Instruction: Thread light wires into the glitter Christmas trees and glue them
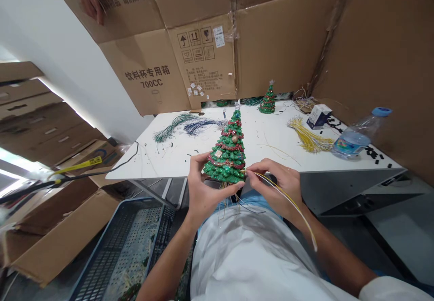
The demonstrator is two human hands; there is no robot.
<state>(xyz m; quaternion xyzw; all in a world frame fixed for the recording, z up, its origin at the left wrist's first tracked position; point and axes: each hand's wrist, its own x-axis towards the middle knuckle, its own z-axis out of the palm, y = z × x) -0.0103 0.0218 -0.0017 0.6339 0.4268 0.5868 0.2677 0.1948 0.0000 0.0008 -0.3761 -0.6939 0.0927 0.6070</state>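
A small green decorated Christmas tree (228,149) stands upright in front of me, topped with a pale star and ringed with red garlands. My left hand (206,185) grips its base, thumb and fingers around the lower edge. Thin wires hang out below the base. Between thumb and fingertips my right hand (274,183) pinches a yellow and white wire (294,204) at the tree's lower right side. The wire's free end trails over my right wrist. Whether its tip enters the tree, I cannot tell.
On the white table (162,156) lie green wires (172,127), blue wires (201,125) and yellow wires (308,136). A second tree (267,100), a small box (318,115) and a water bottle (357,136) stand farther back. Cardboard (278,43) walls the rear. A crate (118,246) sits lower left; another person's hand (90,2) holds the cardboard.
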